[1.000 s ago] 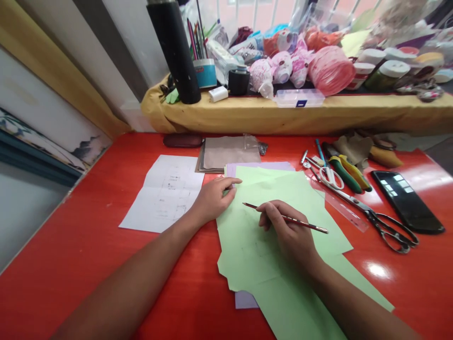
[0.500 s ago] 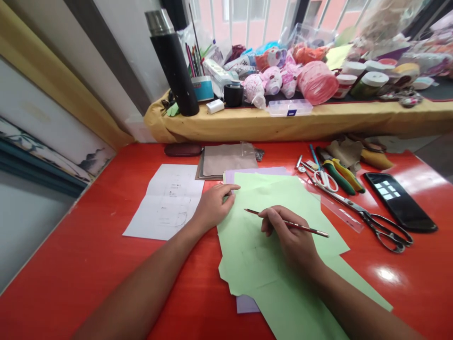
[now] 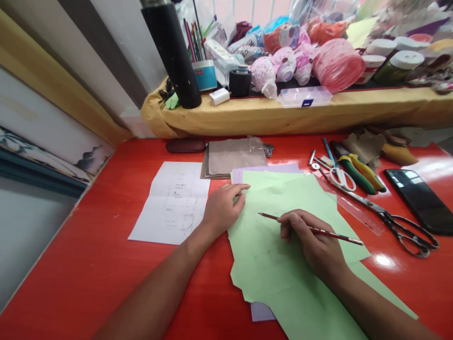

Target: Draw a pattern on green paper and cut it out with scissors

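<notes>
Green paper (image 3: 272,198) with faint pencil marks lies over purple sheets on the red table. My right hand (image 3: 313,236) holds a dark red pencil (image 3: 336,234) between thumb and fingers, its tip pointing left over the green paper; whether the tip touches cannot be made out. My left hand (image 3: 226,205) rests flat at the paper's upper left edge, fingers stretched out, holding nothing. Left of it lies a creased white sheet (image 3: 159,212) with small printed and drawn marks.
Large scissors (image 3: 406,226), a clear ruler (image 3: 361,215), white-handled scissors (image 3: 342,179), pliers (image 3: 359,174) and a phone (image 3: 421,200) lie at the right. Brown sheets (image 3: 233,158) and a dark case (image 3: 186,145) lie behind. A black flask (image 3: 173,56) stands on the crowded ledge.
The camera view has shifted, so the table items and both hands appear farther right. The pencil remains in my right hand, and my left hand stays at the paper's edge.
</notes>
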Motion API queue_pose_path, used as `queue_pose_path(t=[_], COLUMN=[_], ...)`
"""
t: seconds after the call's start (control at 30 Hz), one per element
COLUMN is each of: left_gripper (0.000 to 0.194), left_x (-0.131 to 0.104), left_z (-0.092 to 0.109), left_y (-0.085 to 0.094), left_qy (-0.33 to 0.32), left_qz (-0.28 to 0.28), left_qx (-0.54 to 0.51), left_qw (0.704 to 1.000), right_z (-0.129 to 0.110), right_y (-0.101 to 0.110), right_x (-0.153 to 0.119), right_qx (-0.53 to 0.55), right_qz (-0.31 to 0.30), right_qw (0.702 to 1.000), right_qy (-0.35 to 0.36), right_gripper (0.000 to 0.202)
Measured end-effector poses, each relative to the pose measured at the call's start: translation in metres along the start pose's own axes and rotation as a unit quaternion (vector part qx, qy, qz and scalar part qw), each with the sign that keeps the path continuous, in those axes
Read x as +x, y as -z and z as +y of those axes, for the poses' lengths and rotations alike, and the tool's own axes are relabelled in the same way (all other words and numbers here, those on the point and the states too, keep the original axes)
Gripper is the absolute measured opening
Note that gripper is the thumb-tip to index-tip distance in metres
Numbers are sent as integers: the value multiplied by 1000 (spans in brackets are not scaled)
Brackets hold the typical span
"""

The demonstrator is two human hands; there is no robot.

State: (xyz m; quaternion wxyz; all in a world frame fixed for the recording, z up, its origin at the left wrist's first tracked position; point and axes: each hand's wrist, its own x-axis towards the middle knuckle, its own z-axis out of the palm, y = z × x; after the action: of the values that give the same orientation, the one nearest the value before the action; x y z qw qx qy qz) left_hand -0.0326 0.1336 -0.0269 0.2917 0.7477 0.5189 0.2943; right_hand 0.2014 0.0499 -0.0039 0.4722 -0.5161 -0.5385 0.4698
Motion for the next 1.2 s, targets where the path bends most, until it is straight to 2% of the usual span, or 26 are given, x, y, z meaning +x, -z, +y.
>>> queue_pose_path(t=[0.57, 1.0, 1.2], left_gripper=[36, 37, 38], left_x=[3, -6, -3], left_z=[1, 0, -2], left_y=[-1, 7, 3], left_qy=[9, 22, 16], left_qz=[8, 15, 12], left_qx=[12, 0, 7], left_qw=[1000, 1000, 1000], right_z=[1, 3, 3], right_y=[-5, -10, -8], right_x=[2, 8, 7], right_qx=[12, 48, 42], right_qz=[7, -2, -2], right_qw=[1000, 999, 999], right_qy=[8, -6, -6], right_gripper=[45, 42, 43])
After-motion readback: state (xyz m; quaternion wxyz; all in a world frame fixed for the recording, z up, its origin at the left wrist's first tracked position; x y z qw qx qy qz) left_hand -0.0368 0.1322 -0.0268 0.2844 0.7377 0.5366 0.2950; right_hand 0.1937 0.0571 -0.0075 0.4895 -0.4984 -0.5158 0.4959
